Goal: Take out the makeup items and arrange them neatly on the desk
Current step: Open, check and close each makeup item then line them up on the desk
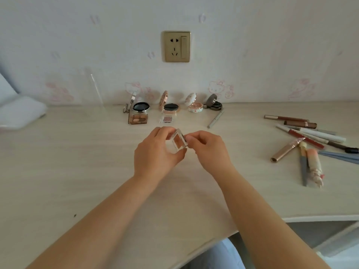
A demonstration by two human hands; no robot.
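Note:
Over the middle of the desk (77, 162), my left hand (155, 154) and my right hand (207, 150) both hold a small clear square eyeshadow case (177, 141) with a brownish pan, tilted up between the fingertips. Along the wall stand several open compacts: a black-and-silver one (140, 108), a rose-gold one (171, 108), a white patterned one (195, 106) and a dark small one (215, 105). In front of them lie a brown eyeshadow palette (138, 119), a tiny clear eyeshadow pot (167, 119) and a grey pencil (215, 119).
A loose heap of lip glosses, pencils and tubes (310, 140) lies at the right of the desk. A clear plastic container (91, 90) stands at the back left, with a white bag (19, 113) beside it. A wall socket (176, 46) sits above the compacts. The desk's front edge curves inward at lower right.

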